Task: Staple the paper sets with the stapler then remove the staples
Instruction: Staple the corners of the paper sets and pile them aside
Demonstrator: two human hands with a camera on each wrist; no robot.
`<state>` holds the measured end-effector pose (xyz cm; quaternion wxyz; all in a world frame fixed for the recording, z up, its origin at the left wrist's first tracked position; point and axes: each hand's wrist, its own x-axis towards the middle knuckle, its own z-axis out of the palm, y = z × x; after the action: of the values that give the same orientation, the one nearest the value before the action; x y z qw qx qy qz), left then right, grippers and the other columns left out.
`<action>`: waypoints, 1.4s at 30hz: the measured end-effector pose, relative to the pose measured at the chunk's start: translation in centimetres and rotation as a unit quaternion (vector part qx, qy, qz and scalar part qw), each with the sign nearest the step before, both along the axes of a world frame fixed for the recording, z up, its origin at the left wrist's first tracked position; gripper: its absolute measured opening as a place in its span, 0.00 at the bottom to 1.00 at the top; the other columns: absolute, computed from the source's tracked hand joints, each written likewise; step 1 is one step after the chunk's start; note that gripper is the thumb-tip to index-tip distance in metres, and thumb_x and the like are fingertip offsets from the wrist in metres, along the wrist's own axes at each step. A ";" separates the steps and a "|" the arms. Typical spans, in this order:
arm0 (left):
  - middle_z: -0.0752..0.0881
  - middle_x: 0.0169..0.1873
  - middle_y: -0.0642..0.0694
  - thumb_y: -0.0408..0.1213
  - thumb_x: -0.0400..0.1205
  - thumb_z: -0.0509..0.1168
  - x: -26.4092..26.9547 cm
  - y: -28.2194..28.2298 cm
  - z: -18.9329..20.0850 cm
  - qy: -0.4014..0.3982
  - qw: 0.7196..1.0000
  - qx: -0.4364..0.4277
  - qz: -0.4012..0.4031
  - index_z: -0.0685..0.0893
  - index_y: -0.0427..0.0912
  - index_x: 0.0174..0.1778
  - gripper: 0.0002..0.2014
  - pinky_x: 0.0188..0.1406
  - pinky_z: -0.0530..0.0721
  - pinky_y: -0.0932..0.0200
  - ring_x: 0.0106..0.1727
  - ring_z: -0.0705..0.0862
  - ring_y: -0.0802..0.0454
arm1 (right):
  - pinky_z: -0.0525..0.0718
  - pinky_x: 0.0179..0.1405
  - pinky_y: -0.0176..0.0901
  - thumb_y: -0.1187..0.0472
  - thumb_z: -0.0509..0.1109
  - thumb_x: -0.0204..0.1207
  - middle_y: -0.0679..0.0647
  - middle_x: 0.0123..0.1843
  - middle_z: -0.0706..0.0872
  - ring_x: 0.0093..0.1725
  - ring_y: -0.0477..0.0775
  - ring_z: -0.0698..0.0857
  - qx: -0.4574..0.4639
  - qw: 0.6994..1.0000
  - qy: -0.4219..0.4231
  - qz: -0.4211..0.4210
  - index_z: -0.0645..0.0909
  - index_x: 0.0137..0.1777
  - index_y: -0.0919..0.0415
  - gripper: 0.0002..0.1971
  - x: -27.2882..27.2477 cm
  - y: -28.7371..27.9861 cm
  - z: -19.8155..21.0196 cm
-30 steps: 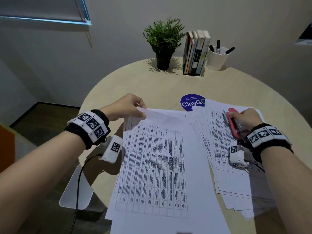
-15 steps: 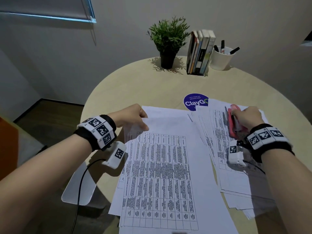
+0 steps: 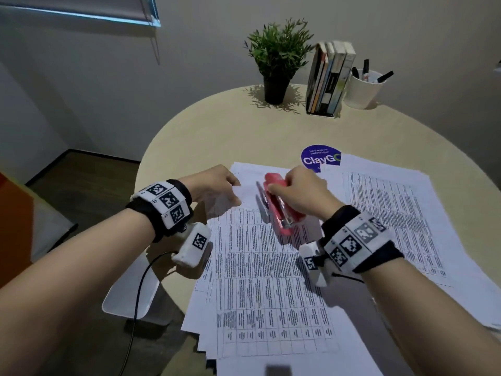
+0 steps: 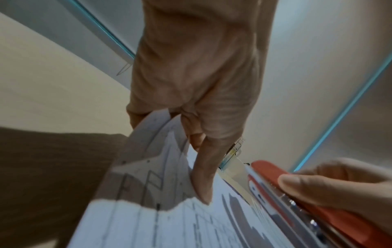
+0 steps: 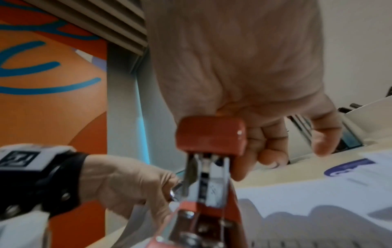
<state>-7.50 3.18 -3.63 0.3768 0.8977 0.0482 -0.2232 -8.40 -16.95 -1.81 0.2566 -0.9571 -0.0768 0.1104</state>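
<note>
A set of printed table sheets lies in front of me on the round table. My left hand pinches its top left corner and lifts it slightly off the pile. My right hand grips a red stapler, thumb on its top, and holds it over the upper part of that set, nose pointing away from me toward the corner. The stapler's rear hinge faces the right wrist camera. A second stack of printed sheets lies to the right.
At the table's far edge stand a potted plant, a row of books and a white cup of pens. A blue round sticker shows beyond the papers. The beige table ends near my left wrist, above the floor.
My right hand has carried the stapler left, from the right stack to the top of the front set. My left hand still pinches the corner, which has come slightly nearer.
</note>
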 end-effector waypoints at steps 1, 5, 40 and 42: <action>0.86 0.28 0.48 0.30 0.70 0.78 -0.1 0.0 0.1 0.009 1.000 0.002 -0.003 0.88 0.39 0.39 0.06 0.24 0.76 0.65 0.28 0.81 0.53 | 0.77 0.63 0.59 0.43 0.67 0.79 0.48 0.33 0.80 0.41 0.56 0.83 -0.029 0.999 -0.002 0.015 0.76 0.36 0.55 0.18 -0.2 0.7 -0.3; 0.83 0.29 0.51 0.31 0.67 0.81 -0.4 -0.1 -0.2 -0.035 0.999 0.032 -0.009 0.87 0.39 0.42 0.12 0.20 0.73 0.69 0.30 0.80 0.56 | 0.71 0.64 0.58 0.46 0.66 0.78 0.48 0.32 0.75 0.43 0.59 0.78 -0.105 0.992 -0.009 0.063 0.67 0.31 0.54 0.19 -0.9 2.6 -1.3; 0.73 0.59 0.47 0.73 0.62 0.69 -4.1 0.4 -0.9 -0.135 0.891 0.365 -0.233 0.84 0.47 0.52 0.35 0.55 0.67 0.53 0.61 0.74 0.47 | 0.68 0.60 0.55 0.51 0.65 0.81 0.52 0.40 0.75 0.52 0.63 0.84 -0.176 0.975 -0.104 0.088 0.61 0.31 0.55 0.20 -1.9 6.0 -1.9; 0.73 0.57 0.47 0.74 0.61 0.68 -4.1 0.4 -0.9 -0.137 0.887 0.372 -0.236 0.84 0.48 0.49 0.34 0.53 0.66 0.53 0.60 0.73 0.48 | 0.67 0.63 0.56 0.51 0.65 0.81 0.53 0.43 0.79 0.52 0.63 0.84 -0.193 0.967 -0.127 0.105 0.66 0.35 0.56 0.16 -2.0 6.1 -1.9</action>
<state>-11.58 3.59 -4.55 -0.0457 0.9785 -0.1379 -0.1466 -10.39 -10.84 -3.69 0.0425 -0.9813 -0.1860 0.0269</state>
